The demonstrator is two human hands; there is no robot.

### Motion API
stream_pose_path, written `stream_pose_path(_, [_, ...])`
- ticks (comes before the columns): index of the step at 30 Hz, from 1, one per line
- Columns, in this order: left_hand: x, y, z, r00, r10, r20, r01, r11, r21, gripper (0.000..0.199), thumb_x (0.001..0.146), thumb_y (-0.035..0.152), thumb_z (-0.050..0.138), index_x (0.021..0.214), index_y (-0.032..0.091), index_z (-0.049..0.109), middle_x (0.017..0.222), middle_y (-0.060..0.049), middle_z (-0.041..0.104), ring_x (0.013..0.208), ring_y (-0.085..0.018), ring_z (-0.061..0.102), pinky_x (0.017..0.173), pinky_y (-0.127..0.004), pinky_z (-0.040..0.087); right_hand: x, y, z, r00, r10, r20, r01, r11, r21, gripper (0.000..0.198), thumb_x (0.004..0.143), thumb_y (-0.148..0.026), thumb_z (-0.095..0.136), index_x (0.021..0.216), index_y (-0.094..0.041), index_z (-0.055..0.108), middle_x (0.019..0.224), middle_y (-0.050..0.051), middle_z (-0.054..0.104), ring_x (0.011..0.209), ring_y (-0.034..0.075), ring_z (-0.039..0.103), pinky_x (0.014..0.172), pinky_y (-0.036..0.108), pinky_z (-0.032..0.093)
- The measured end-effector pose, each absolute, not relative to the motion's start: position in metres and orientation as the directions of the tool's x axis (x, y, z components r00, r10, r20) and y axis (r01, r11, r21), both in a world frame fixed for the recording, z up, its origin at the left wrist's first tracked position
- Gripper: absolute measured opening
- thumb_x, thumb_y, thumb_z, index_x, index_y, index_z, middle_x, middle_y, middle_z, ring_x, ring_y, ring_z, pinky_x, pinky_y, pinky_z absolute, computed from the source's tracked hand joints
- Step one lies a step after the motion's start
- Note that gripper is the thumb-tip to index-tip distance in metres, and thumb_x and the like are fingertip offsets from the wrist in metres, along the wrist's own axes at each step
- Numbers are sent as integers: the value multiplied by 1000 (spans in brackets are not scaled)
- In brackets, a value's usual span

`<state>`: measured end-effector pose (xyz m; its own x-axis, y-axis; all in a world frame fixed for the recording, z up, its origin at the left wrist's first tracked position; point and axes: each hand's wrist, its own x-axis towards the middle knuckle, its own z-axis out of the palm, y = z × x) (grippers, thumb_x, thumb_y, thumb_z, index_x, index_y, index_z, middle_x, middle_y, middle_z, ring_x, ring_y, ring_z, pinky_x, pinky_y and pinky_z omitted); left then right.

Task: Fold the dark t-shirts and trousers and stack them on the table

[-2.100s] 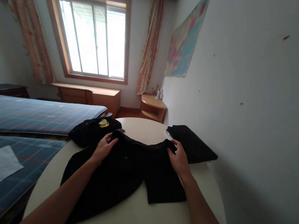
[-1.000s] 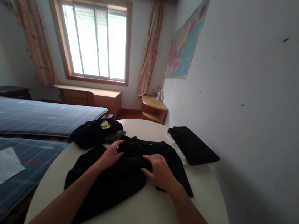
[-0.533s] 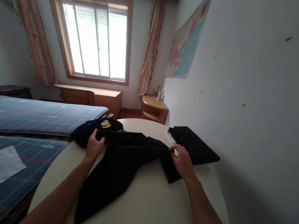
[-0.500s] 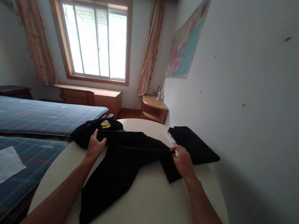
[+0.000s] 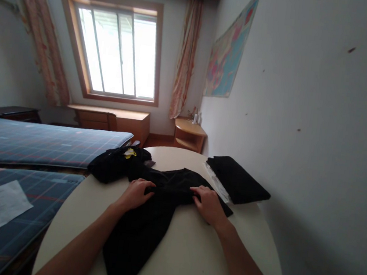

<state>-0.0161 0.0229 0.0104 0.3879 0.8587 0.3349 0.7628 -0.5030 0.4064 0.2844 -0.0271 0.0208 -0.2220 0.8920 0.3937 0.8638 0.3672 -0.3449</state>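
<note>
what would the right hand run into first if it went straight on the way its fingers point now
The right hand would most likely meet the black garment first: its folds lie right at and ahead of the hand, though exact depth is hard to judge.

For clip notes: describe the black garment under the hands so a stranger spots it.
Find the round pale table. Across its middle, touched by left hand and right hand, lies the black garment. Unlike the yellow-marked bundle and the folded cloth, it lies spread, trailing toward the viewer.
</note>
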Motion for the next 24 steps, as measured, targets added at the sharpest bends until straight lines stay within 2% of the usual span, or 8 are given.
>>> stream_pose_path(3, [-12, 17, 23, 337, 827, 450, 706, -538, 460, 17, 88, 29, 57, 95, 24, 72, 98, -5, 72, 92, -23, 66, 87, -35, 49, 294, -23, 23, -206, 887, 413, 842, 376, -388, 24, 88, -17, 52, 100, -23, 72, 98, 6, 69, 94, 21, 64, 87, 35, 47])
stream_pose_path(5, [-7, 9, 33, 276, 795, 541, 674, -561, 480, 20, 90, 34, 55, 95, 23, 71, 97, -4, 71, 91, -22, 66, 86, -33, 49, 303, -20, 26, -139, 865, 482, 824, 371, -428, 24, 89, -20, 49, 97, -22, 71, 97, 6, 68, 93, 21, 63, 87, 34, 47])
stream_pose_path(7, [-1, 0, 42, 294, 778, 556, 616, -598, 512, 23, 91, 39, 54, 93, 22, 70, 92, -4, 72, 88, -21, 66, 83, -31, 49, 314, -19, 30, -40, 838, 543, 823, 337, -458, 23, 88, -21, 47, 97, -20, 68, 98, 7, 67, 92, 21, 63, 88, 35, 47])
stream_pose_path(11, [7, -12, 46, 516, 787, 339, 384, -566, 730, 38, 96, 47, 44, 101, 17, 68, 76, -3, 71, 66, -16, 66, 63, -25, 50, 328, -21, 37, 127, 855, 503, 855, 163, -492, 22, 88, -23, 43, 88, -20, 65, 89, 6, 67, 84, 22, 63, 81, 34, 47])
stream_pose_path(13, [8, -13, 44, 591, 769, 243, 372, -526, 765, 44, 97, 49, 39, 104, 16, 67, 78, -4, 71, 63, -15, 65, 61, -24, 49, 327, -24, 39, 127, 880, 457, 867, 125, -482, 27, 92, -27, 40, 84, -20, 65, 85, 6, 68, 81, 22, 63, 77, 34, 47])
stream_pose_path(18, [9, -11, 34, 645, 746, 166, 555, -606, 570, 33, 91, 47, 51, 94, 21, 72, 80, -1, 72, 67, -15, 63, 61, -23, 45, 305, -35, 46, -235, 867, 439, 794, 432, -428, 24, 92, -39, 53, 94, -22, 70, 93, 4, 72, 89, 21, 65, 85, 34, 46])
stream_pose_path(21, [8, -9, 27, 647, 742, 174, 578, -627, 522, 27, 87, 45, 58, 99, 24, 71, 84, 0, 71, 70, -16, 63, 64, -24, 46, 290, -44, 50, -427, 828, 363, 710, 556, -433, 29, 83, -48, 68, 99, -24, 72, 99, 4, 73, 96, 21, 64, 92, 35, 45])
stream_pose_path(24, [6, -5, 19, 633, 746, 207, 585, -636, 503, 30, 84, 37, 62, 111, 26, 69, 100, -2, 71, 81, -18, 65, 76, -27, 49, 277, -49, 49, -520, 805, 288, 668, 592, -450, 43, 70, -54, 79, 102, -26, 73, 101, 3, 73, 98, 23, 64, 94, 36, 45])
